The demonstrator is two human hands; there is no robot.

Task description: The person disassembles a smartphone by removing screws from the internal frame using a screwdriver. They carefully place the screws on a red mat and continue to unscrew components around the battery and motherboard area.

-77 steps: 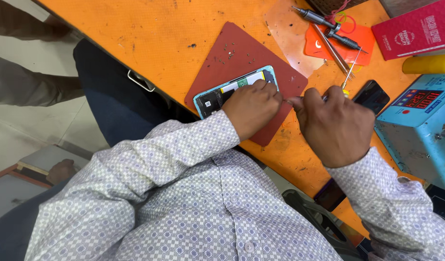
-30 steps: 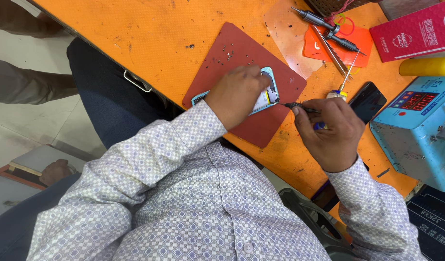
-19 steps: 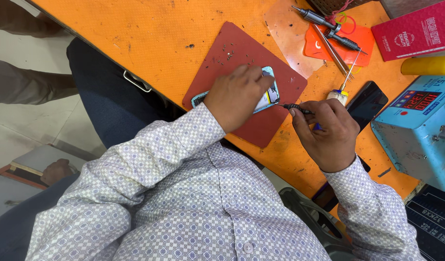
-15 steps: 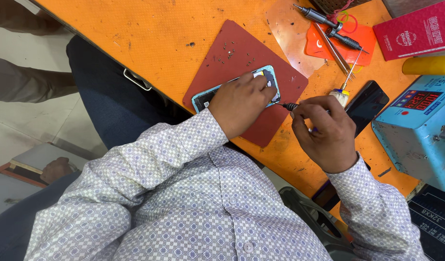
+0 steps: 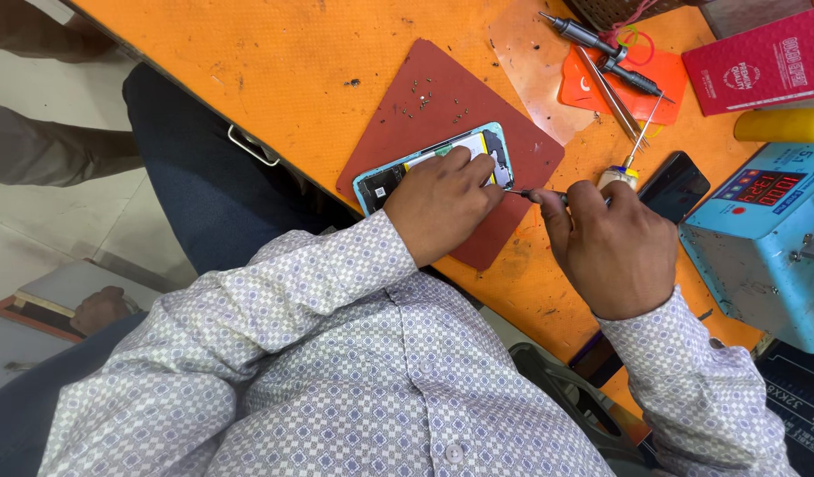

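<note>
Since the frame half a second back, the left hand (image 5: 441,201) has slid a little toward the phone's right end, and the right hand (image 5: 612,247) has edged closer, so the tool tip now sits nearer the phone's edge. The opened teal-framed phone (image 5: 398,173) with exposed yellow and dark internals lies on the dark red rubber mat (image 5: 442,106), near the surface's front edge, long axis running left-right with a slight upward tilt at the right. Left fingers (image 5: 467,164) pressed flat together on the phone, pinning it down. Right fingers (image 5: 548,201) pinch a thin metal-tipped screwdriver (image 5: 524,193) — tip pointing left at the phone's right short end, just beside the left fingertips. Right hand is the nearer one to that end. Small loose screws (image 5: 425,95) scattered at the mat's far corner; blue metal box with red digit display (image 5: 765,238) at the right edge.
</note>
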